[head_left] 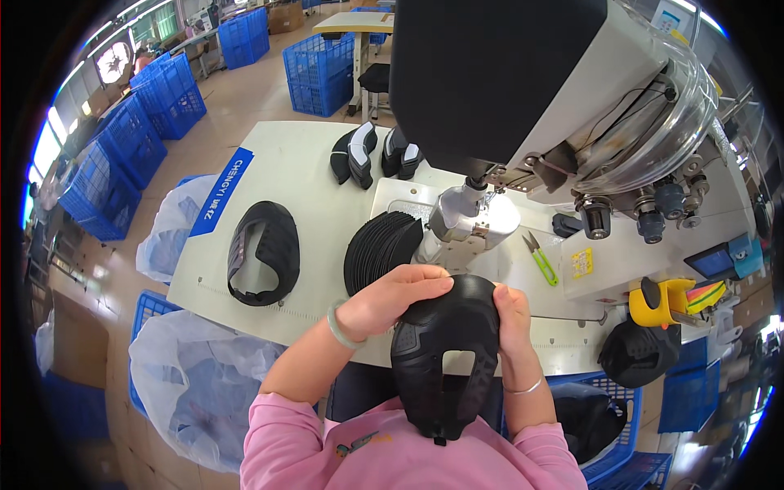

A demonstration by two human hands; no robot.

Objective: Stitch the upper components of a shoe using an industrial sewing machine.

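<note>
Both hands hold a black shoe upper (445, 355) just below the sewing machine's post (459, 214): left hand (390, 298) closed over its toe end, right hand (513, 314) pinching the far edge. It seems about ready for feeding up onto the post, toe first.

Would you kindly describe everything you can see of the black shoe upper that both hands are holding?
The black shoe upper is a flat, U-shaped piece of textured, perforated-looking material with a smooth darker overlay and an open tongue slot. It hangs over the near table edge toward the person's pink top. The left hand lies over its top edge; the right hand grips its right side.
</note>
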